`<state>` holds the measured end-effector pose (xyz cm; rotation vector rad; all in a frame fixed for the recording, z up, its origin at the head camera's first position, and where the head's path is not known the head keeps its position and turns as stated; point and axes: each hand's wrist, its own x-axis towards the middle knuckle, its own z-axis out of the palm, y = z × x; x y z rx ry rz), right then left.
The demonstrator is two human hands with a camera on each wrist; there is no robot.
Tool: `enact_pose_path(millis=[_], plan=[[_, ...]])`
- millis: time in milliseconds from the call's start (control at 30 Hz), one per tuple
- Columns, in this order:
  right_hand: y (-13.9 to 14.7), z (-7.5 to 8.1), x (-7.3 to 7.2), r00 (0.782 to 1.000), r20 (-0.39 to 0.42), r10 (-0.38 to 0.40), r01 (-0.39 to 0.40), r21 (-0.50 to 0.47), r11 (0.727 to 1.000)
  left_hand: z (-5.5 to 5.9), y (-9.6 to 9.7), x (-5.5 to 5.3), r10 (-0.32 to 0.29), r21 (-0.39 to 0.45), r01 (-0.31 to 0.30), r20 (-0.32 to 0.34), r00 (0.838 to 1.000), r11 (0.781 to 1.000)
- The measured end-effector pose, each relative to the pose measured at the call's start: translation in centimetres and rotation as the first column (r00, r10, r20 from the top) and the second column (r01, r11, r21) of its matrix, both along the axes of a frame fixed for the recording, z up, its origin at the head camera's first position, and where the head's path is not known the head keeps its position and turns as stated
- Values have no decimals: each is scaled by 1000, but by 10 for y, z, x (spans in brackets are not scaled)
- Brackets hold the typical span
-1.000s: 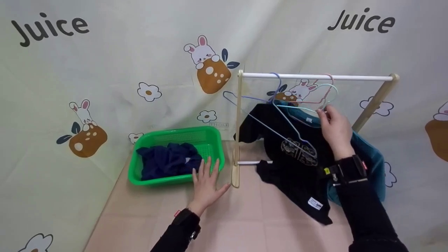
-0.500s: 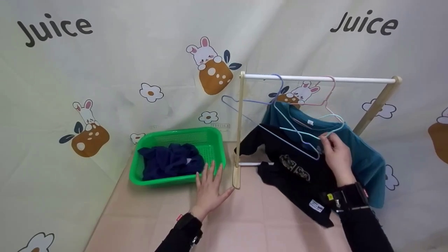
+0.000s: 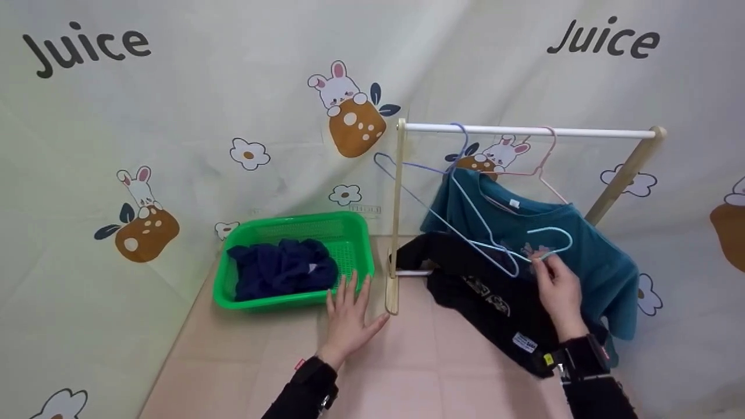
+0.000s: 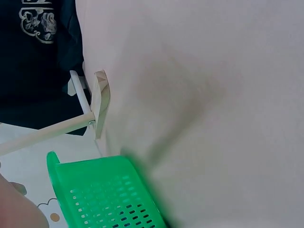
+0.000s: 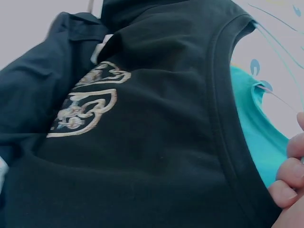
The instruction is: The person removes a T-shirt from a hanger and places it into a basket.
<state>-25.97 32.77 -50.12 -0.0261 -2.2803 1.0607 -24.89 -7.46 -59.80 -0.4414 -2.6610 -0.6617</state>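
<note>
My right hand pinches a mint-green hanger just below its hook. On that hanger hangs a black T-shirt with a light printed emblem and a white label; in the right wrist view its neckline runs close to my curled fingers. Behind it a teal T-shirt hangs from a pink hanger on the rack. A bare blue hanger hangs further left on the same bar. With fingers spread, my left hand lies at the front right rim of a green basket.
A dark blue garment lies crumpled in the basket. The small rack has a white top bar, wooden posts and a white lower bar. A printed curtain backs the pinkish table.
My right hand has lowered the mint-green hanger from near the bar, and the black T-shirt has sunk and bunched, showing more of the teal one. My left hand has barely moved.
</note>
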Motion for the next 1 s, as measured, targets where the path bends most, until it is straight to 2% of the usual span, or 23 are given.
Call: enact_pose_path(millis=[200,433,600,700,800,1000], plan=[[1,-25,7,988,-141,56,-60,-18,998,0,6,0,-8,21,8,-5,1000,1000],[-3,-41,10,941,-274,196,-196,31,980,8,18,1,-20,38,20,-11,1000,999],[-15,-46,11,910,-290,296,-271,123,955,14,30,1,-77,35,81,-97,992,996],[-24,-48,9,895,-284,343,-300,184,936,17,37,1,-118,40,126,-163,979,991],[-31,-50,8,879,-284,384,-328,226,917,20,42,0,-134,31,144,-217,967,989],[-43,-52,8,852,-270,448,-393,237,889,22,45,-1,-129,24,138,-229,965,990]])
